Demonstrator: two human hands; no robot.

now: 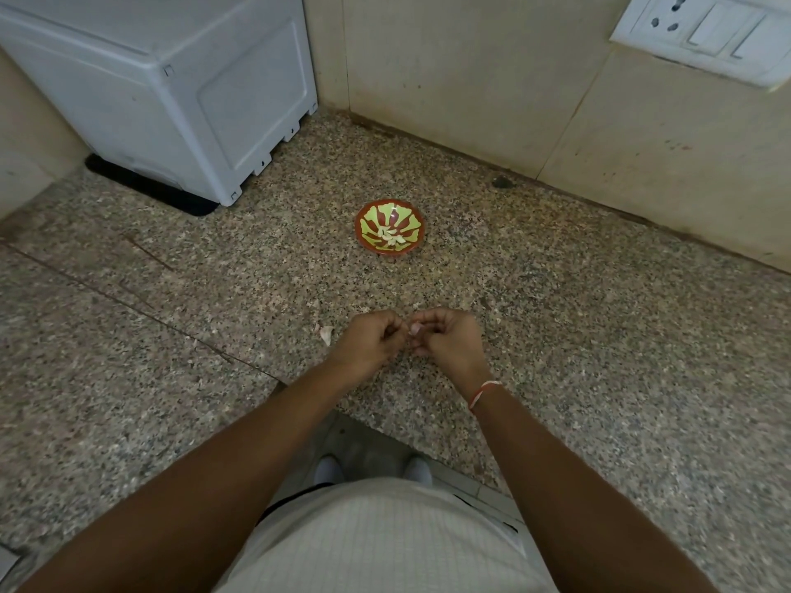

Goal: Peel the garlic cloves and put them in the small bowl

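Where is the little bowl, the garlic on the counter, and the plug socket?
small bowl (417, 222), head view: on its yellow and red inner wall.
garlic piece (326, 334), head view: on its pale middle, left of the hands.
wall socket (702, 34), head view: on the white switch plate.

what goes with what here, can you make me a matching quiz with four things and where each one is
Things:
1. small bowl
2. white appliance
3. switch plate
4. garlic clove

Places:
A. on the wall, top right
B. pinched between the left hand and right hand
C. at the back left of the counter
D. mid-counter, beyond the hands

Pairs: 1-D, 2-C, 3-A, 4-B
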